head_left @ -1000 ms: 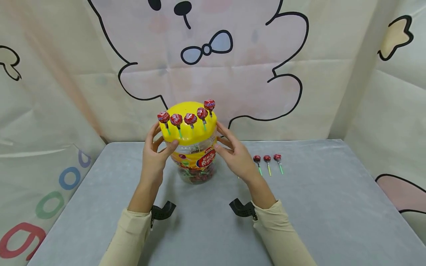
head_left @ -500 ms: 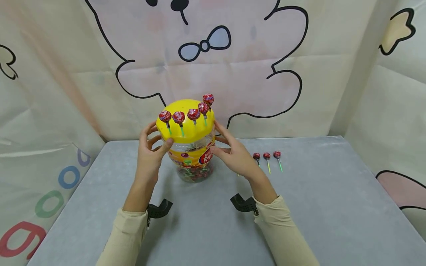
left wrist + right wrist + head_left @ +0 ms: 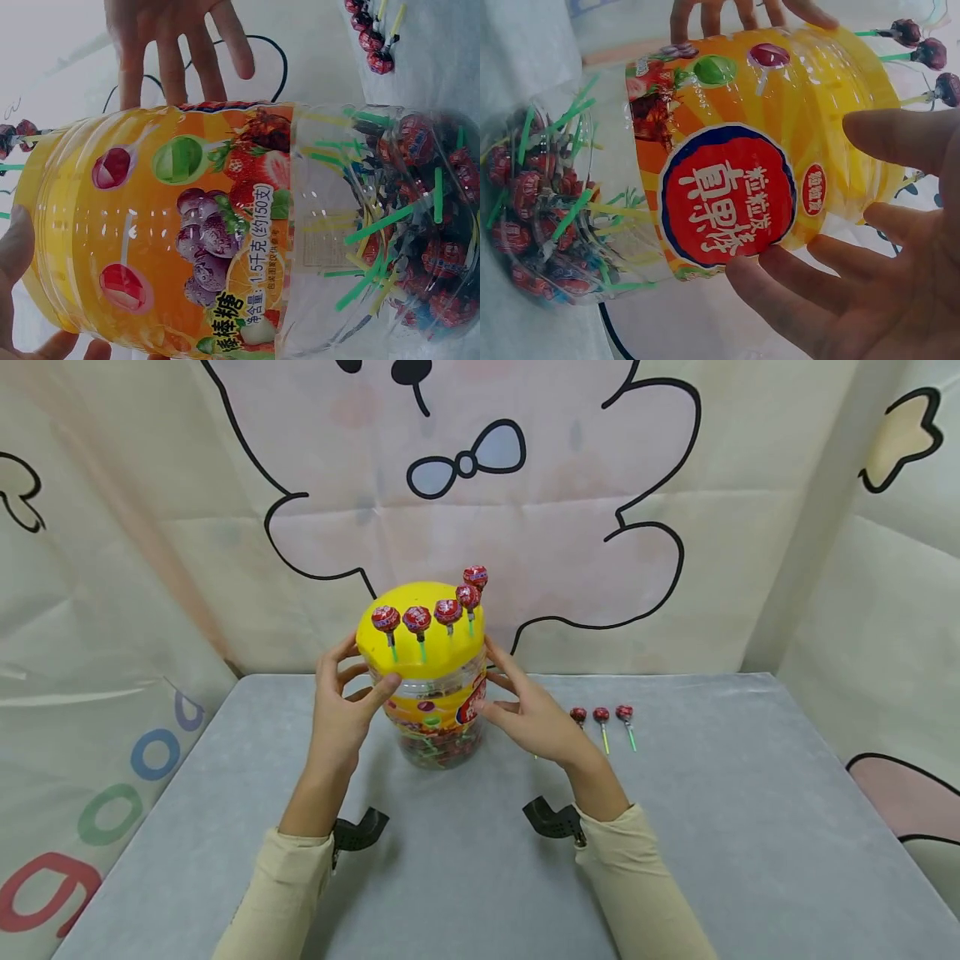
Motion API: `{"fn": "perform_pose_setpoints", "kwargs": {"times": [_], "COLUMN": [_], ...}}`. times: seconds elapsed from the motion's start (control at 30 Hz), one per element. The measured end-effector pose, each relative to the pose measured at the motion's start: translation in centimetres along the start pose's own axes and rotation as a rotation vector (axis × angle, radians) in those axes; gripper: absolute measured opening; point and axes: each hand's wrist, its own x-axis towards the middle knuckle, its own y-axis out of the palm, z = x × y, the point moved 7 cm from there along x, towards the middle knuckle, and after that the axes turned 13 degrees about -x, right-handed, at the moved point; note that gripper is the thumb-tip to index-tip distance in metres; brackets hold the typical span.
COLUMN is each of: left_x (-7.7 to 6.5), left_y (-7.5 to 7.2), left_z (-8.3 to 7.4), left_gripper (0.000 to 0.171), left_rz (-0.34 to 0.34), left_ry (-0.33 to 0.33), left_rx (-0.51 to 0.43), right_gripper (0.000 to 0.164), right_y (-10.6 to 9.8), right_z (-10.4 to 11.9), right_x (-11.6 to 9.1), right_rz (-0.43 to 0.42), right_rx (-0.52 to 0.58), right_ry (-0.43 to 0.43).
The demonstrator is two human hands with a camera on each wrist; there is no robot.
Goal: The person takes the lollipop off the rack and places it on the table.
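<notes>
A large clear lollipop jar with a yellow lid stands on the table. Several red-wrapped lollipops stick up in a curved row from the lid. My left hand grips the left side at the lid, its thumb in front and fingers curved behind. On the other side my right hand holds the jar, thumb near the label and fingers toward the back. Loose lollipops fill the jar's lower part in the left wrist view. A red round label faces the right wrist camera.
Several loose lollipops lie in a row to the right of the jar, partly hidden by my right hand. A grey cloth covers the table. Behind it hangs a printed backdrop.
The jar has turned between my hands: its red front label and the lollipops along the lid's front have shifted right. Both hands stay on its sides.
</notes>
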Motion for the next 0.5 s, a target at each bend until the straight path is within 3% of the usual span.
{"fn": "perform_pose_setpoints", "kwargs": {"times": [0.27, 0.5], "left_x": [-0.1, -0.4], "left_y": [0.4, 0.4], "left_z": [-0.1, -0.3], "left_gripper": [0.071, 0.072], "left_rz": [0.016, 0.019], "left_ry": [-0.024, -0.049], "left_rx": [0.003, 0.012], "right_gripper": [0.053, 0.05], "right_y": [-2.6, -5.9], "right_z": [-0.2, 2.7], "right_x": [-0.1, 2.0], "right_rz": [-0.143, -0.27], "right_rx": [-0.004, -0.103], "right_ry": [0.034, -0.046]}}
